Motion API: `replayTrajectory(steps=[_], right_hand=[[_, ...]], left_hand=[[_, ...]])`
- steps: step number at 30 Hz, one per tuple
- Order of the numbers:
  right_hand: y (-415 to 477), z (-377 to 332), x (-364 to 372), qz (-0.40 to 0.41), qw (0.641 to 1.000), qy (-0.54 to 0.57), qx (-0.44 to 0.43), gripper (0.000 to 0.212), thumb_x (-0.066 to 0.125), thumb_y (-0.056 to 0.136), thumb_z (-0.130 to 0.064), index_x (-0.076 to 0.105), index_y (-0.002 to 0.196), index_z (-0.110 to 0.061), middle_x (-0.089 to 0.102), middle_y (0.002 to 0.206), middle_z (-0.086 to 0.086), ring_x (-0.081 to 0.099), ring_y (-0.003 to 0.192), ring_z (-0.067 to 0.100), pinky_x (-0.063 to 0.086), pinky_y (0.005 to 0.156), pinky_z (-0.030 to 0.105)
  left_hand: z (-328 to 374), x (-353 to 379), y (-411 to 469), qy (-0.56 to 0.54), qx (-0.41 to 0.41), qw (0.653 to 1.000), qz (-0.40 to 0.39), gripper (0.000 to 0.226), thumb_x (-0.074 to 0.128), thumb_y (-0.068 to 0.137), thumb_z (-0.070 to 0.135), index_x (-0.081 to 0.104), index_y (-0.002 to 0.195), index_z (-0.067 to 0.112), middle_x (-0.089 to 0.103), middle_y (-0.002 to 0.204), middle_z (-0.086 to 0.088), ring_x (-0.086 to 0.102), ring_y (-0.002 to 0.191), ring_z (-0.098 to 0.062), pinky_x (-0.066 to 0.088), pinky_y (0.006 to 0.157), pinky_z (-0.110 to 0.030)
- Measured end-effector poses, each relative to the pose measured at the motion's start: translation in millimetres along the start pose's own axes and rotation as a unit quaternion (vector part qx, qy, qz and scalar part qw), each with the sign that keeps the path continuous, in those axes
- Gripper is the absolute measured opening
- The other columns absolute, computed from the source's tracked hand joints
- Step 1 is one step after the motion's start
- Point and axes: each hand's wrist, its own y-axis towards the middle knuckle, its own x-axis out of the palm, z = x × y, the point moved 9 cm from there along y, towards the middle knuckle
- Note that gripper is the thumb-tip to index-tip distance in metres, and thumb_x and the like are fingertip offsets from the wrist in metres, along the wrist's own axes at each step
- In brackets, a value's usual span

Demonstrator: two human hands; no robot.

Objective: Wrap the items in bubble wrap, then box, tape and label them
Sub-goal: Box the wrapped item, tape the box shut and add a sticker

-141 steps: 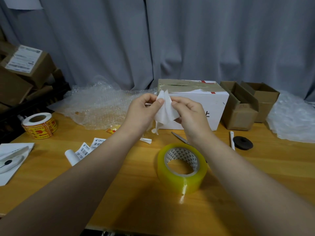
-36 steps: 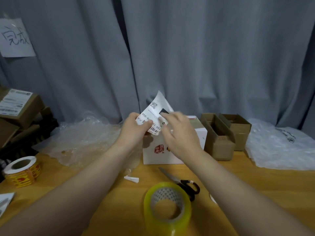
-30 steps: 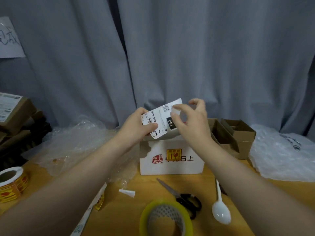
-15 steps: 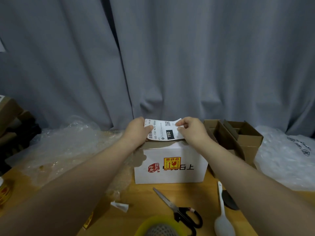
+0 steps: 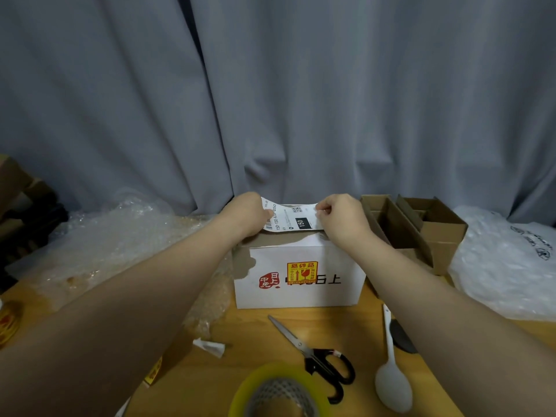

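Head view: both hands hold a shipping label [image 5: 293, 219] stretched flat just over the top of the white box [image 5: 301, 284]. The box stands on the bench [image 5: 210, 380], in front of a grey curtain [image 5: 270, 100]. The left hand [image 5: 249, 215] has its grip closed on the label's left end, which curls up against it. The right hand [image 5: 340, 218] pinches the right edge with curled fingers. A yellow fragile sticker [image 5: 302, 272] is on the box's front face.

Loose bubble wrap [image 5: 126, 236] is heaped to the left of the box, touching it. Open brown cartons [image 5: 421, 236] stand just to its right, with a plastic bag [image 5: 505, 266] beyond them. Nearer the person lie scissors [image 5: 316, 359], a white spoon [image 5: 391, 377], a tape roll [image 5: 270, 395] and a paper scrap [image 5: 210, 346]. The forearms hide part of the bench.
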Motion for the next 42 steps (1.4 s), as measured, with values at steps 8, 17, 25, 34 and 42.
replayTrajectory(steps=[8, 17, 25, 34, 42], right_hand=[[-2.2, -2.9, -2.0, -0.005, 0.999, -0.049, -0.01, 0.02, 0.053, 0.092, -0.007, 0.072, 0.1, -0.003, 0.068, 0.108, 0.017, 0.061, 0.1, 0.032, 0.049, 0.087, 0.035], [1.0, 4.9, -0.1, -0.008, 0.983, -0.182, -0.022, 0.028, 0.048, 0.094, -0.013, 0.066, 0.115, -0.015, 0.05, 0.118, 0.012, 0.05, 0.11, 0.034, 0.043, 0.091, 0.037], [-36.8, -34.1, 48.3, -0.226, 0.949, -0.153, -0.159, 0.072, 0.015, 0.098, -0.057, 0.006, 0.154, -0.013, 0.005, 0.162, 0.005, 0.005, 0.148, 0.018, 0.006, 0.119, 0.034], [-29.8, -1.5, 41.3, -0.247, 0.925, -0.268, -0.104, 0.1, -0.009, 0.077, -0.077, 0.004, 0.154, -0.014, 0.001, 0.162, 0.005, -0.004, 0.148, 0.017, -0.012, 0.118, 0.047], [-48.3, -34.2, 56.8, -0.281, 0.898, -0.3, -0.158, 0.104, 0.011, 0.08, -0.082, 0.003, 0.153, -0.01, -0.001, 0.161, 0.007, -0.008, 0.148, 0.016, -0.014, 0.117, 0.047]], left_hand=[[7.6, 6.0, 3.8, 0.052, 0.007, 0.999, -0.01, 0.031, 0.045, 0.099, 0.028, 0.049, 0.116, 0.002, 0.059, 0.118, -0.015, 0.055, 0.107, -0.031, 0.036, 0.074, -0.03], [11.2, 9.5, 4.3, 0.054, 0.014, 0.998, -0.01, 0.029, 0.049, 0.097, 0.029, 0.053, 0.113, 0.005, 0.062, 0.115, -0.013, 0.057, 0.104, -0.028, 0.038, 0.073, -0.029], [9.2, 10.3, 5.2, 0.044, 0.01, 0.999, -0.027, 0.03, 0.051, 0.096, 0.026, 0.056, 0.112, 0.001, 0.061, 0.114, -0.017, 0.056, 0.1, -0.029, 0.04, 0.077, -0.032], [3.4, 11.3, 6.6, 0.04, -0.004, 0.999, -0.037, 0.033, 0.053, 0.095, 0.031, 0.059, 0.11, 0.003, 0.063, 0.109, -0.014, 0.058, 0.093, -0.027, 0.041, 0.072, -0.033], [-8.1, 5.4, 7.7, 0.013, 0.001, 1.0, -0.013, 0.032, 0.059, 0.09, 0.035, 0.058, 0.087, 0.004, 0.065, 0.099, -0.019, 0.056, 0.081, -0.028, 0.034, 0.056, -0.031]])
